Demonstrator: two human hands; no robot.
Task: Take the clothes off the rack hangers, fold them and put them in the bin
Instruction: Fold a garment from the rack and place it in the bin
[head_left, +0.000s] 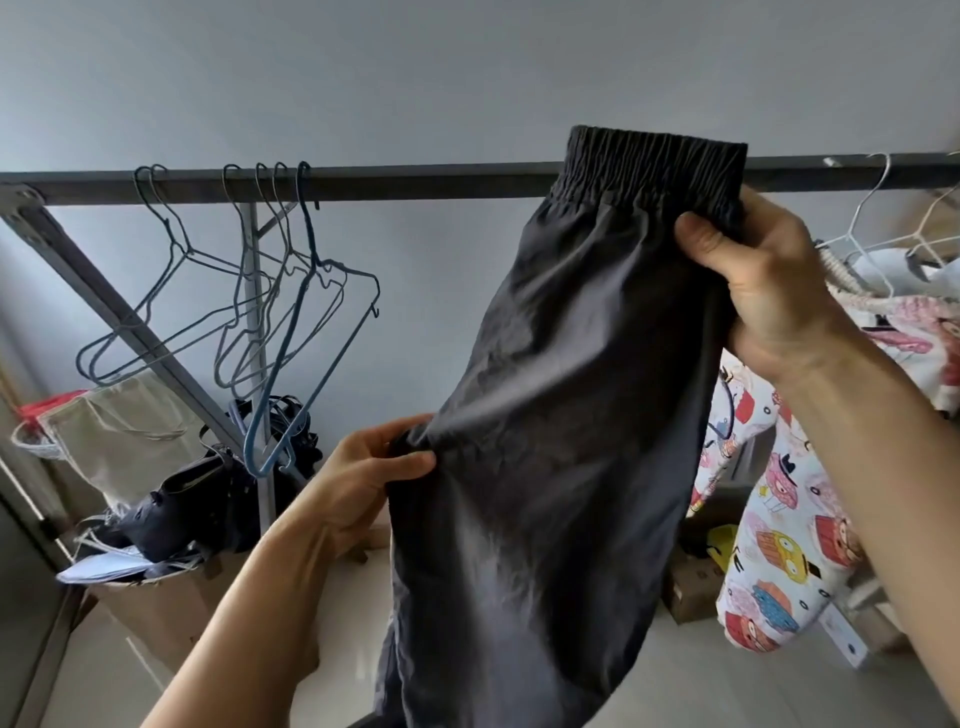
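Our left hand (374, 470) pinches the pants (561, 415) at mid frame; our right hand (769, 296) grips the waistband (654, 161), upper right. Both hold only edges, so we think the pants could slip, or fold crooked. We see no bin.

no text, label, brand or number can be read anywhere; only cartoon figures are printed on the patterned garment (779, 551).
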